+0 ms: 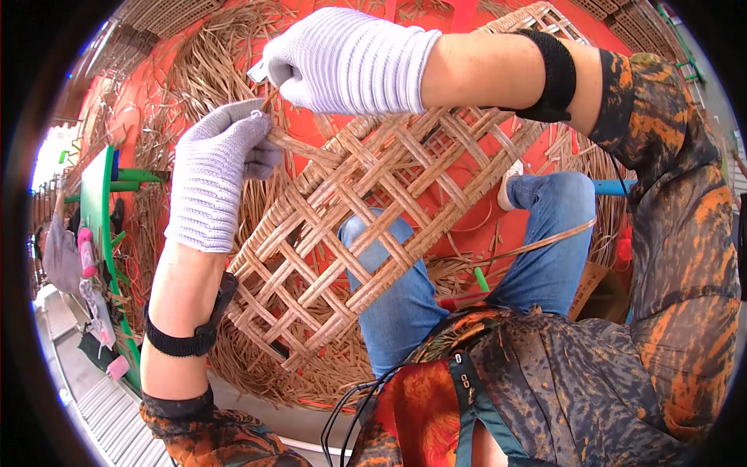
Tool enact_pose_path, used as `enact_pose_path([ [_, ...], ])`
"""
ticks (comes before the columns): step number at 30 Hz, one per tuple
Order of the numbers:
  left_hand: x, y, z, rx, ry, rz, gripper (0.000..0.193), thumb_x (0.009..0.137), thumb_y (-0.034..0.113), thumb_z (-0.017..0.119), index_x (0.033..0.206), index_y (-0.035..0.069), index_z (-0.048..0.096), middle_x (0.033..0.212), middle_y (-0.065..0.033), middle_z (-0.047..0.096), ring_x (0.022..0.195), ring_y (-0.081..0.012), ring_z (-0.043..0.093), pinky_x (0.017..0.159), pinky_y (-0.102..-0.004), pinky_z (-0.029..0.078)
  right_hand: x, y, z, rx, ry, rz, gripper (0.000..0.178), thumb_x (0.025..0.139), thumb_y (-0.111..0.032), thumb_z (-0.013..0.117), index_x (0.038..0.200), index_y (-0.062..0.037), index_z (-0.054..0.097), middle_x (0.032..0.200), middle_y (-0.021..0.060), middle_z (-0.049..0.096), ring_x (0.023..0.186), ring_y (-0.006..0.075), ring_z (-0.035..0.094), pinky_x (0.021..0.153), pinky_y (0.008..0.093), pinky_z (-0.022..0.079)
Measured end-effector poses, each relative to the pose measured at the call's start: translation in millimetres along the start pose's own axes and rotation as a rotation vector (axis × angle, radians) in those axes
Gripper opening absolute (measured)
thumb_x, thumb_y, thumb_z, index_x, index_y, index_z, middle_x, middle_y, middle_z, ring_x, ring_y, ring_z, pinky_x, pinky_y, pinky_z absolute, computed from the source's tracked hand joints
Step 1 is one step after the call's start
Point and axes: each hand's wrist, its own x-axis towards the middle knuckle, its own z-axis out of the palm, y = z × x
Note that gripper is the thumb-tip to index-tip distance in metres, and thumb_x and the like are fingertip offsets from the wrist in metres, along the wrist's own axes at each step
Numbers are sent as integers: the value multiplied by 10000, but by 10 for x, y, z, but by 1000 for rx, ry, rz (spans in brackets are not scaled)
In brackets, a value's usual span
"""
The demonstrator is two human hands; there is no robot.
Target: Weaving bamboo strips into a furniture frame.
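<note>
A long woven wicker panel (373,210) with an open lattice lies slanted across my lap, brown and tightly wrapped along its edges. My left hand (222,152), in a pale knitted glove, pinches a loose wicker strip (299,148) that runs out from the panel's upper left edge. Above it, my right hand (346,66), gloved the same way, is closed around the strip's thin end, which shows between the two hands. A small shiny piece (257,71) shows by the right hand's fingers; its kind is unclear.
Loose wicker strips (226,54) lie heaped over the red floor (475,226). At left stands a green board (97,194) with gloves and pink-handled items beside it. A cardboard box (599,292) is by my right leg. More woven panels (159,19) stand at the back.
</note>
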Motion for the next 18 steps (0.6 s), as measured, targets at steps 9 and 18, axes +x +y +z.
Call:
enact_pose_path([
  [9, 6, -116, -130, -94, -199, -29, 207, 913, 133, 558, 1056, 4, 636, 847, -37, 639, 693, -91, 583, 645, -221, 480, 86, 233, 149, 1063, -505, 162, 203, 854, -199, 610, 937, -30, 687, 853, 89, 690, 707, 180, 630, 720, 327, 531],
  [18, -94, -251, -256, -709, -458, -146, 254, 888, 124, 563, 1117, 28, 510, 969, -56, 563, 980, -224, 573, 866, -351, 483, 88, -92, -556, 602, -499, 250, 388, 840, -365, 590, 935, 8, 643, 866, 132, 661, 689, 216, 591, 687, 328, 495],
])
